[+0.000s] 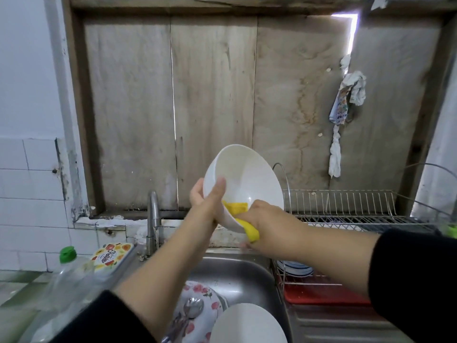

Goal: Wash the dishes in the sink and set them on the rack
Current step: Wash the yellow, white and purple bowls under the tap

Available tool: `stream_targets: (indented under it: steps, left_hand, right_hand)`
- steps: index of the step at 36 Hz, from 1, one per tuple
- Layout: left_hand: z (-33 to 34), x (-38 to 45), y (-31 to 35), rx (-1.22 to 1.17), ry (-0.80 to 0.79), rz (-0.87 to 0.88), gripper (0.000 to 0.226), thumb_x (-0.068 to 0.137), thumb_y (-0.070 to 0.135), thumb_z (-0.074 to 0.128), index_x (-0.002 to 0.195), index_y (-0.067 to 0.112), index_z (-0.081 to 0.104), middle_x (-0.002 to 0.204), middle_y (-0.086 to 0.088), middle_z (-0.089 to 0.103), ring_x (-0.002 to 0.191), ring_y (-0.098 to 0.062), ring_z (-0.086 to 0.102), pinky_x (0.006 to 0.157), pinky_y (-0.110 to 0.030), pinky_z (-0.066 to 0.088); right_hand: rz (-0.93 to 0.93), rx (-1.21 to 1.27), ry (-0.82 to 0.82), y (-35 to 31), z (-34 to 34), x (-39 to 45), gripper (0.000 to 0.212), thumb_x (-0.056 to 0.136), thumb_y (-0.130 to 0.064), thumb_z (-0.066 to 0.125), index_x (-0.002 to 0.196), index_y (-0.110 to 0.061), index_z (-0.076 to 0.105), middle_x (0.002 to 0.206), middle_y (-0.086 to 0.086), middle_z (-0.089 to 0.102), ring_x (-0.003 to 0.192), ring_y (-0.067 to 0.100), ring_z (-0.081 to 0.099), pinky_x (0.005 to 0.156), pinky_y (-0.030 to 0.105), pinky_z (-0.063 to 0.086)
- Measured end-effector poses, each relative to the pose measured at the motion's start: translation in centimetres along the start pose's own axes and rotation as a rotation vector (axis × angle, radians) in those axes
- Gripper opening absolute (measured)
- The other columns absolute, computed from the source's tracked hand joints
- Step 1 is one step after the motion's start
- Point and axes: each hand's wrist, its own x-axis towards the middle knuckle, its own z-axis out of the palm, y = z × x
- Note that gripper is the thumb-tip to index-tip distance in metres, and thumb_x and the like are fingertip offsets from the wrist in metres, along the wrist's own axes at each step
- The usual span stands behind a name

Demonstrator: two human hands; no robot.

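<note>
The white bowl (243, 186) is held up above the steel sink (237, 273), tilted so its opening faces the camera and slightly right. The left hand (206, 201) grips the bowl's left rim, thumb curled inside the bowl and the fingers behind the outer wall. The right hand (263, 219) sits at the bowl's lower right edge, clamped on a yellow sponge (237, 209) that is folded over the rim, one part pressed against the inner wall low in the bowl, the other part hanging below the bowl's outside.

Below the bowl, in the sink, lie a floral plate (197, 293) with a spoon (194, 306) on it and a plain white dish (247, 323) overlapping the plate's right side. To the right of the bowl stands the wire dish rack (346, 206); on its lower tier some dishes (295, 267) stand above a red tray (319, 295). Left of the bowl are the tap (153, 219), a tin with a fruit-print lid (112, 256) and a clear bottle with a green cap (68, 253).
</note>
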Motion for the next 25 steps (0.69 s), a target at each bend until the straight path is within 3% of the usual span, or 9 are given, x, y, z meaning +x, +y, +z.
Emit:
stream_targets:
  steps: [4,7,9,11,15,17,19,22,25]
  left_hand:
    - [-2.0,0.7,1.8,0.082,-0.121,-0.110,0.056,0.080,0.064,0.053,0.117,0.023,0.062,0.109,-0.005,0.071,0.103,-0.025,0.064,0.089,-0.041,0.049]
    - [-0.4,1.0,1.7,-0.030,0.057,-0.069,0.031,0.088,0.043,0.055,0.103,0.018,0.064,0.091,-0.005,0.073,0.085,-0.024,0.067,0.073,-0.034,0.050]
    - [1.4,0.7,0.6,-0.078,0.157,0.037,0.042,0.080,0.047,0.061,0.112,0.020,0.058,0.104,-0.007,0.069,0.094,-0.025,0.066,0.068,-0.034,0.050]
    - [2.1,0.1,-0.8,-0.053,0.144,0.109,0.051,0.073,0.049,0.068,0.116,0.031,0.048,0.116,-0.006,0.063,0.105,-0.026,0.063,0.078,-0.040,0.053]
    - [0.0,0.4,0.2,0.044,-0.033,-0.111,0.093,0.050,0.071,0.069,0.128,0.023,0.050,0.121,-0.006,0.064,0.110,-0.025,0.062,0.080,-0.035,0.053]
    - [-1.0,1.1,1.4,0.078,-0.063,-0.159,0.071,0.065,0.062,0.066,0.121,0.020,0.059,0.113,-0.008,0.069,0.105,-0.028,0.064,0.085,-0.040,0.051]
    - [-0.7,1.4,1.7,0.024,0.010,-0.149,0.040,0.082,0.045,0.058,0.109,0.017,0.064,0.099,-0.007,0.071,0.088,-0.026,0.066,0.078,-0.037,0.050]
    - [2.0,0.5,0.3,-0.093,0.202,-0.010,0.025,0.092,0.030,0.052,0.111,0.015,0.057,0.096,-0.008,0.066,0.081,-0.022,0.063,0.064,-0.030,0.049]
    - [2.9,-0.1,-1.0,-0.054,0.187,0.066,0.048,0.079,0.037,0.069,0.120,0.025,0.046,0.111,-0.005,0.063,0.098,-0.021,0.063,0.074,-0.031,0.053]
  right_hand:
    - [-0.276,-0.552,-0.018,3.6,-1.0,-0.6,0.059,0.063,-0.020,0.078,0.118,-0.033,0.064,0.103,-0.013,0.069,0.086,0.021,0.058,0.063,0.028,0.038]
    - [-0.186,-0.488,-0.081,2.4,-0.6,-0.1,0.058,0.085,-0.022,0.062,0.137,-0.039,0.044,0.124,-0.011,0.059,0.111,0.021,0.044,0.075,0.030,0.028]
    - [-0.043,-0.215,-0.012,0.9,0.2,0.3,0.052,0.088,-0.027,0.061,0.136,-0.038,0.046,0.119,0.000,0.056,0.115,0.022,0.040,0.080,0.029,0.031]
    - [0.072,0.004,0.065,0.2,0.6,0.1,0.046,0.086,-0.030,0.066,0.129,-0.034,0.052,0.107,0.003,0.046,0.113,0.024,0.044,0.086,0.026,0.035]
    - [0.016,-0.120,-0.086,2.1,-0.3,-0.6,0.039,0.086,-0.025,0.064,0.124,-0.032,0.057,0.106,0.008,0.053,0.112,0.028,0.047,0.088,0.030,0.039]
    - [-0.111,-0.479,-0.144,3.4,-0.6,-0.8,0.052,0.091,-0.018,0.052,0.139,-0.037,0.042,0.128,-0.003,0.055,0.117,0.026,0.042,0.088,0.033,0.034]
    - [-0.172,-0.580,-0.111,3.4,-0.8,-0.7,0.058,0.093,-0.015,0.048,0.144,-0.038,0.032,0.136,-0.013,0.051,0.119,0.023,0.038,0.084,0.033,0.030]
    - [-0.038,-0.234,0.032,0.7,-0.2,0.1,0.050,0.090,-0.022,0.058,0.136,-0.037,0.046,0.106,-0.009,0.055,0.107,0.019,0.041,0.081,0.029,0.031]
    - [0.119,0.067,0.092,0.3,0.7,0.8,0.035,0.085,-0.027,0.067,0.118,-0.031,0.057,0.090,-0.002,0.040,0.102,0.026,0.050,0.078,0.026,0.036]
